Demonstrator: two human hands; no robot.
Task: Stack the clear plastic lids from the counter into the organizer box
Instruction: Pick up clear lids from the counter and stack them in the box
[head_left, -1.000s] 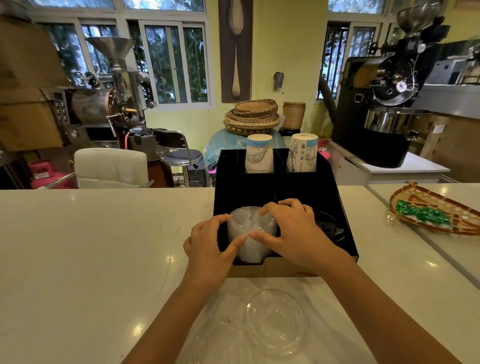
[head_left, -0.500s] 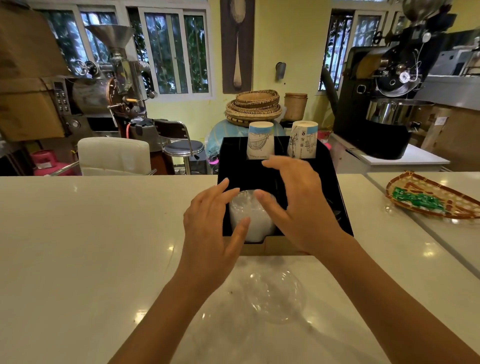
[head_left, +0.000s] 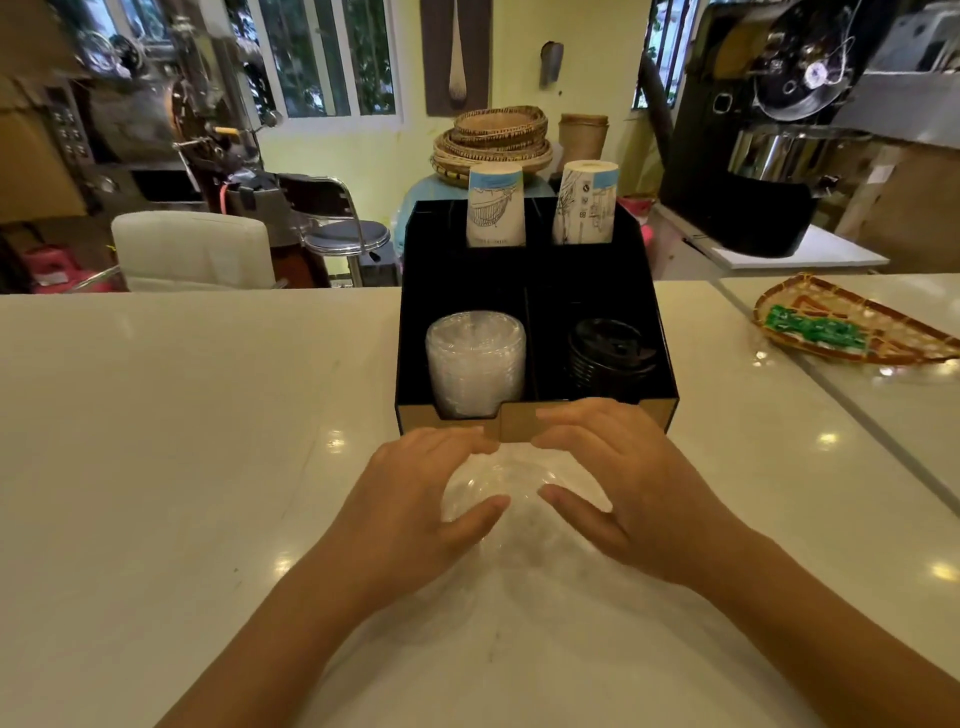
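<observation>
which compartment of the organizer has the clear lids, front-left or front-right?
Front-left: the stack of clear lids stands there. The front-right compartment of the organizer box holds black lids; the back two hold paper cups.

A coffee shop is indicated: coffee roasters (head_left: 769, 130) are seen behind a counter (head_left: 182, 441) with stacked paper cups (head_left: 495, 208).

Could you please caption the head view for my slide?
Both hands, left hand and right hand, cup a clear lid before the organizer box.
</observation>
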